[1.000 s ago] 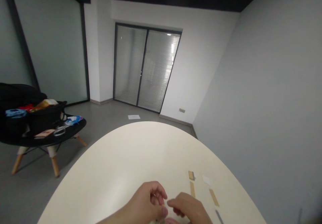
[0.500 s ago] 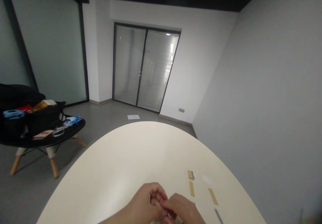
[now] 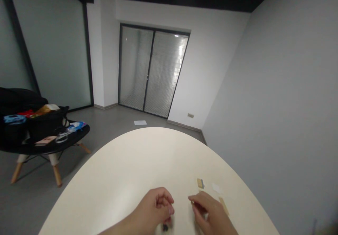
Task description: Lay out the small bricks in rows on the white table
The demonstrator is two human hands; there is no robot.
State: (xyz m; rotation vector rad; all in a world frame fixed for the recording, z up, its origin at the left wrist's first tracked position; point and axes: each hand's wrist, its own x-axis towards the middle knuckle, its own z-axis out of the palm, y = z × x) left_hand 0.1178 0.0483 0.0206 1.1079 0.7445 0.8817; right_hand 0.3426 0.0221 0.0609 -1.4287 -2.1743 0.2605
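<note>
My left hand (image 3: 154,208) is over the near part of the round table, its fingers curled and the thumb bent in against them. A small dark thing (image 3: 165,227) shows just below those fingertips; whether it is gripped cannot be made out. To the right, my right hand (image 3: 211,210) pinches with thumb and forefinger around something tiny, mostly hidden. Beyond that hand lies a small tan piece with a grey edge (image 3: 200,183). A white scrap (image 3: 216,187) and a tan strip (image 3: 224,205) lie beside it, the strip partly covered by the hand.
The cream round table (image 3: 148,154) fills the lower middle. At the left stands a black chair (image 3: 79,136) carrying a black bag (image 3: 47,124) and small items. A white sheet (image 3: 140,122) lies on the floor, and a grey wall (image 3: 285,105) rises at the right.
My hands were together and are now apart. The right hand has moved right and now covers a tan strip and a thin grey piece; the left has stayed nearly in place.
</note>
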